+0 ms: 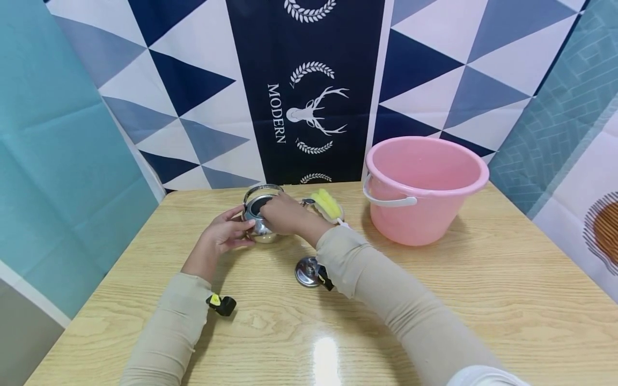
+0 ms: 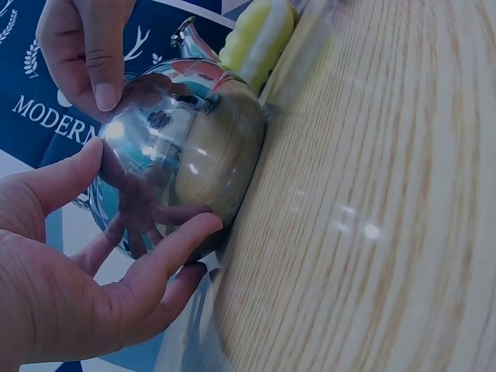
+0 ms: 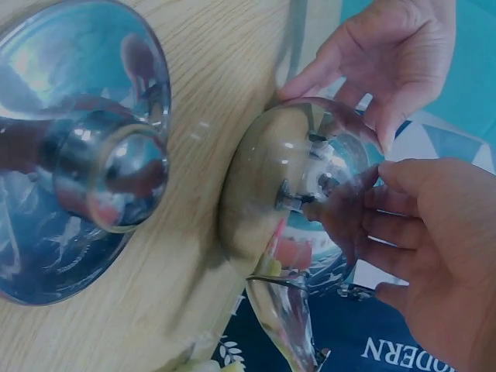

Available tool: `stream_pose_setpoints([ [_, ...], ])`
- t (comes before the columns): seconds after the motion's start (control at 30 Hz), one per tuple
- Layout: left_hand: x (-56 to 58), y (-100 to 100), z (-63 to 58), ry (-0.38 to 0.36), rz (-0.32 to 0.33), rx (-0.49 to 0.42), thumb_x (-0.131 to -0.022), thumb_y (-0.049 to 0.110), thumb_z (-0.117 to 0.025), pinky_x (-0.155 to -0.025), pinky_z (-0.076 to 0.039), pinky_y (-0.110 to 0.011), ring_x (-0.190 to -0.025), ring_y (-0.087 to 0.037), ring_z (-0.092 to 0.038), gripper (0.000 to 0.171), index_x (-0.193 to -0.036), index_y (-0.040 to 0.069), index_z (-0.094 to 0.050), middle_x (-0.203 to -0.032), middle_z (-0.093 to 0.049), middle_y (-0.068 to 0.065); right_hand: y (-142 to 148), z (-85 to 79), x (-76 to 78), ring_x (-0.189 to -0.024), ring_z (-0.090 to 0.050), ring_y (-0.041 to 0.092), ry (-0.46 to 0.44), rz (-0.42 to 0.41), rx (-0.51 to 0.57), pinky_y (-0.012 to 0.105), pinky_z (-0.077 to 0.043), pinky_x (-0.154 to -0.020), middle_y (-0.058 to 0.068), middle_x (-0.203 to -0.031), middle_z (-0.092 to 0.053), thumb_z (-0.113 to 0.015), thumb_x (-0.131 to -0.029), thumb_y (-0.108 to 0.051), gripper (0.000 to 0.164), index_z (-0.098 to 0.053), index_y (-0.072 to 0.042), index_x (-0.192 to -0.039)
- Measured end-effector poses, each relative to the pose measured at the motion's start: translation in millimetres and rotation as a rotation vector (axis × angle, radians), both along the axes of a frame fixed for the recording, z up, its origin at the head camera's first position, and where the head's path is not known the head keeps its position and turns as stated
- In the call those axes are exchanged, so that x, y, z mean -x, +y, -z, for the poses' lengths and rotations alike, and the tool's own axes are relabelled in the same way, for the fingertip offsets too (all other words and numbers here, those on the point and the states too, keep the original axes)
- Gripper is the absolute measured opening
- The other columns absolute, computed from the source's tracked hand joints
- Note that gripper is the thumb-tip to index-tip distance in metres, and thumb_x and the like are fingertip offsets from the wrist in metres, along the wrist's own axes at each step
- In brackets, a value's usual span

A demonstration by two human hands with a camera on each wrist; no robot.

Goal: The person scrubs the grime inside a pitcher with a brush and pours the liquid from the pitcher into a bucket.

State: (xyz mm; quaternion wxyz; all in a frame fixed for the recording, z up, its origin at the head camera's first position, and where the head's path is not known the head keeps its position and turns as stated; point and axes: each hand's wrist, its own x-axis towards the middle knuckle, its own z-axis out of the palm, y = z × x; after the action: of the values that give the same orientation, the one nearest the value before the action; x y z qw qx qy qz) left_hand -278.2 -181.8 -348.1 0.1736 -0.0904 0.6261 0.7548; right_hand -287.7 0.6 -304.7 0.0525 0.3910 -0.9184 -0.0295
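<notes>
A shiny metal kettle [image 1: 264, 234] stands on the wooden table with its lid off, its spout [image 3: 285, 322] facing right and its loop handle [image 1: 263, 187] raised. My left hand [image 1: 229, 229] holds the kettle's left side. In the left wrist view, the left thumb [image 2: 81, 167] lies high on the body and the other fingers lie lower. My right hand [image 1: 285, 213] is at the kettle's open top, fingers bent down at the rim; its fingertips are hidden. The metal lid [image 1: 306, 272] lies on the table under my right forearm, large in the right wrist view.
A yellow sponge-like scrubber [image 1: 326, 203] with a white part lies behind my right wrist, near the spout. To the right stands a pink bucket [image 1: 425, 214] with a white handle [image 1: 391, 201]. Patterned cloth [image 1: 193, 91] hangs behind the table [image 1: 260, 332].
</notes>
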Motion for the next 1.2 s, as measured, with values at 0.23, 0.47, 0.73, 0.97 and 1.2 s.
stream_pose_setpoints([
  [0.23, 0.7, 0.8, 0.1, -0.006, 0.005, -0.015, -0.093, -0.006, -0.06, -0.099, -0.042, -0.058, -0.132, -0.037, -0.04, 0.081, -0.157, 0.02, -0.02, -0.16, -0.018, -0.013, -3.5, -1.2, -0.3, -0.107, -0.062, 0.024, -0.032, 0.037, -0.022, 0.055, -0.026, -0.114, 0.005, -0.101, -0.071, -0.06, -0.094, -0.012, 0.012, -0.072, -0.01, -0.097],
  [0.47, -0.2, 1.1, -1.5, -0.01, -0.001, -0.01, -0.092, -0.006, -0.061, -0.098, -0.043, -0.058, -0.134, -0.038, -0.037, 0.081, -0.157, 0.021, -0.02, -0.16, -0.017, -0.013, -4.7, -3.2, 0.5, -0.108, -0.062, 0.023, -0.061, 0.057, 0.036, 0.056, -0.029, -0.112, 0.005, -0.107, -0.071, -0.068, -0.087, -0.009, 0.019, -0.072, -0.012, -0.106],
  [0.73, -0.7, 0.6, -1.0, -0.004, -0.002, -0.02, -0.094, -0.006, -0.057, -0.1, -0.04, -0.059, -0.131, -0.036, -0.04, 0.078, -0.157, 0.02, -0.02, -0.159, -0.02, -0.014, -2.6, -1.4, 2.8, -0.102, -0.063, 0.023, 0.038, 0.024, 0.012, 0.041, -0.049, -0.094, 0.007, -0.105, -0.069, -0.066, -0.09, -0.007, 0.019, -0.07, -0.01, -0.108],
  [0.97, 0.4, 0.5, -1.2, 0.005, 0.002, -0.023, -0.094, -0.006, -0.058, -0.1, -0.04, -0.059, -0.127, -0.035, -0.043, 0.078, -0.157, 0.02, -0.02, -0.159, -0.021, -0.013, 0.9, -1.3, 2.4, -0.098, -0.062, 0.024, 0.128, -0.026, 0.054, 0.038, -0.052, -0.088, 0.008, -0.1, -0.066, -0.067, -0.086, -0.002, 0.017, -0.069, -0.007, -0.102],
  [1.2, -0.7, 0.6, -1.0, -0.003, -0.003, -0.013, -0.094, -0.005, -0.058, -0.099, -0.041, -0.059, -0.127, -0.035, -0.043, 0.077, -0.157, 0.02, -0.021, -0.159, -0.021, -0.012, 2.8, -1.3, -0.9, -0.101, -0.061, 0.024, 0.192, -0.043, 0.074, 0.037, -0.051, -0.089, 0.008, -0.104, -0.066, -0.066, -0.088, -0.004, 0.019, -0.067, -0.007, -0.107],
])
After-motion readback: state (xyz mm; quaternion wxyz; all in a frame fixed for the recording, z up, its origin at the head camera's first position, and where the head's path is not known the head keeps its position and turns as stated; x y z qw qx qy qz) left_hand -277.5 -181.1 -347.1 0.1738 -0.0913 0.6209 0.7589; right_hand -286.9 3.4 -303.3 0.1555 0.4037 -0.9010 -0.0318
